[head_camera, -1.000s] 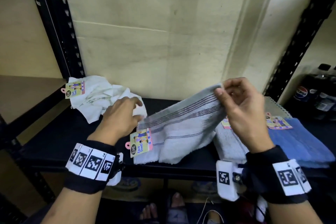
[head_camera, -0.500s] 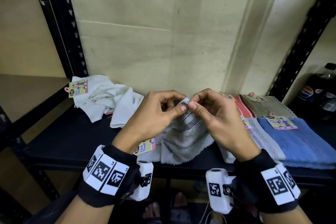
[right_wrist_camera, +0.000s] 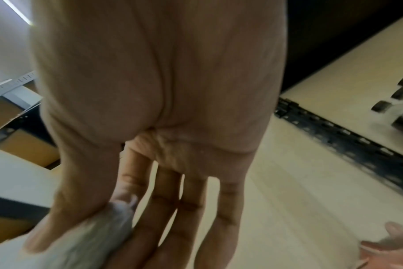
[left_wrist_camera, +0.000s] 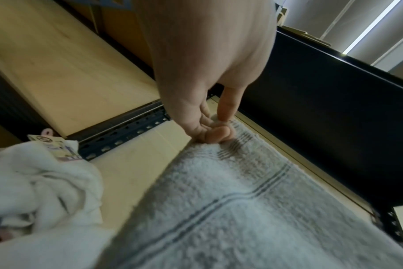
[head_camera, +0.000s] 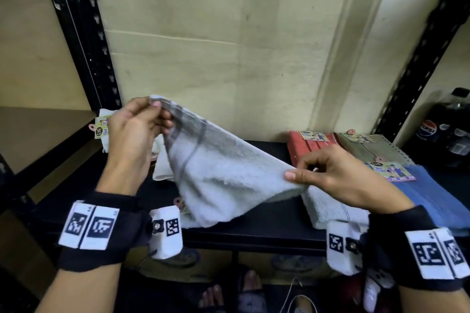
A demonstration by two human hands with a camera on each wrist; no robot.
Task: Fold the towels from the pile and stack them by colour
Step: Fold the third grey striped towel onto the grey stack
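My left hand [head_camera: 137, 132] and right hand [head_camera: 338, 180], together a moment ago, now pinch the grey towel's [head_camera: 229, 175] corners apart, spreading it for folding.

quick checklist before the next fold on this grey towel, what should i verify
1. Left hand pinches a corner of the grey towel: ok.
2. Right hand pinches the opposite corner: ok.
3. Towel held taut between the hands: not ok, it sags and its lower edge rests on the shelf.
4. Tag tucked out of the fold: cannot tell, mostly hidden under the towel.
5. Grey stack ready to the right: ok, beside the blue towel.
6. White pile apart from the towel: cannot tell, it lies right behind.
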